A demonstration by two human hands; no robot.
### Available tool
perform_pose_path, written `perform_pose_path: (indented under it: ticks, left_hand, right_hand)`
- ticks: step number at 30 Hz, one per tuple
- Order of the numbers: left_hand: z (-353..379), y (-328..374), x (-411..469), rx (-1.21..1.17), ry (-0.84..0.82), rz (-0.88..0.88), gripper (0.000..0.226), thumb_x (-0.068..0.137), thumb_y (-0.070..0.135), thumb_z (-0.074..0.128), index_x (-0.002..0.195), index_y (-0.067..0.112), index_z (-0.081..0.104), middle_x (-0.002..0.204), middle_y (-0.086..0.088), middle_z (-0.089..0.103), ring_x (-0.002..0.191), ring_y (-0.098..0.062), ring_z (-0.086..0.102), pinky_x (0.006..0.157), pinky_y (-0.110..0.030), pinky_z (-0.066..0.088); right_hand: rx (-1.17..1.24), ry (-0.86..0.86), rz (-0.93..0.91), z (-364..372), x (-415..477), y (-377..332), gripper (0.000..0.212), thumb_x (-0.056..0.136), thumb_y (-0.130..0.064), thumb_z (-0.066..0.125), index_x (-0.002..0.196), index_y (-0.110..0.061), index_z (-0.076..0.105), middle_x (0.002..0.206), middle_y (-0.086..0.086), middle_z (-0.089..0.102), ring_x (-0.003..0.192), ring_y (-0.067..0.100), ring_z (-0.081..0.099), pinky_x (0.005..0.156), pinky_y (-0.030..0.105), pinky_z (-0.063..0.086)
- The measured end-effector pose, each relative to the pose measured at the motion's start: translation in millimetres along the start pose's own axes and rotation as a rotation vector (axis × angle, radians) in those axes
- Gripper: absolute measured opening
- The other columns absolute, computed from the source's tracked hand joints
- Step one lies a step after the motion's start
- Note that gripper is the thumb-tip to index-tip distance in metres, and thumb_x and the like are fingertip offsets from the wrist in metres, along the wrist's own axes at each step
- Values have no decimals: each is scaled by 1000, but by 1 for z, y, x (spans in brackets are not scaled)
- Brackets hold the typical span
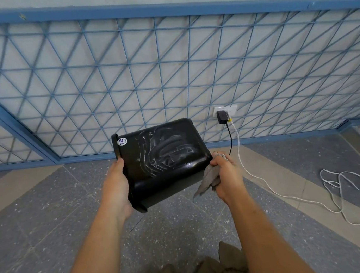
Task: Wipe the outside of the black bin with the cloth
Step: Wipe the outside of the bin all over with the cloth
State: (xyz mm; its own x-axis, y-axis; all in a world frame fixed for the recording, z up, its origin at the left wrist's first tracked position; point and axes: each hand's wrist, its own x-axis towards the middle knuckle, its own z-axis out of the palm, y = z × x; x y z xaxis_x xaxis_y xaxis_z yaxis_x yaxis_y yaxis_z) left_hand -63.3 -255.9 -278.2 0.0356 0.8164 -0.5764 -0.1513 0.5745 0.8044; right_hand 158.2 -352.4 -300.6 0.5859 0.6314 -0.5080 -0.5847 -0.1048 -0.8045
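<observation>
A glossy black plastic bin (163,157) is held up off the speckled grey stone floor (51,211), tipped onto its side between both hands, with its open rim facing left and its base to the right. The left hand (116,184) grips the rim end, thumb lying along the upper face and the other fingers hidden behind the bin. The right hand (225,176) is curled tightly round a bunched grey cloth (210,178), which touches the bin's lower right corner, a loose end hanging down. Pale wipe streaks cross the upturned side, and a round white sticker (121,141) reading 7.85 sits near the rim. Behind stands a blue metal lattice grille (169,72); a black plug adapter (222,116) sits in a white wall socket (231,108), and a white cable (264,183) trails across the floor.
</observation>
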Motion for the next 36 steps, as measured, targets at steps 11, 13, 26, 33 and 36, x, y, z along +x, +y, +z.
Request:
perform_pose_path:
  ticks: [11,13,26,33,36]
  left_hand:
    - [9,-7,-10,-17,69,267,33,105,57,53,116,33,73,113,5,80,112,-20,74,110,-52,51]
    - [12,-4,-15,-57,74,298,30,108,51,52,116,30,73,111,3,81,108,-20,76,107,-52,55]
    - [17,5,-39,-47,75,596,27,110,44,50,103,37,75,103,6,81,99,-14,78,86,-34,60]
    - [17,6,-62,-10,118,677,29,109,53,48,92,48,73,88,11,73,85,-12,69,82,-39,57]
    - [18,5,-73,-32,119,695,28,108,54,48,98,45,73,93,7,75,90,-18,71,85,-43,59]
  right_hand:
    - [-196,61,-161,4,-6,-4,24,85,-14,57,67,-26,66,73,8,59,73,27,55,60,34,42]
    - [-231,85,-241,5,-11,-9,13,79,-27,58,77,-24,70,85,14,64,80,30,59,67,39,46]
    - [-761,-75,-926,53,-69,-32,33,86,-12,73,113,-21,58,109,-6,53,93,-1,56,76,7,43]
    - [-1036,-301,-1070,58,-91,-15,40,91,-8,71,129,-14,60,124,-4,48,104,3,51,93,9,45]
    - [-1033,-331,-1107,65,-106,-6,39,92,-6,70,130,-11,62,123,-2,50,103,8,56,94,22,52]
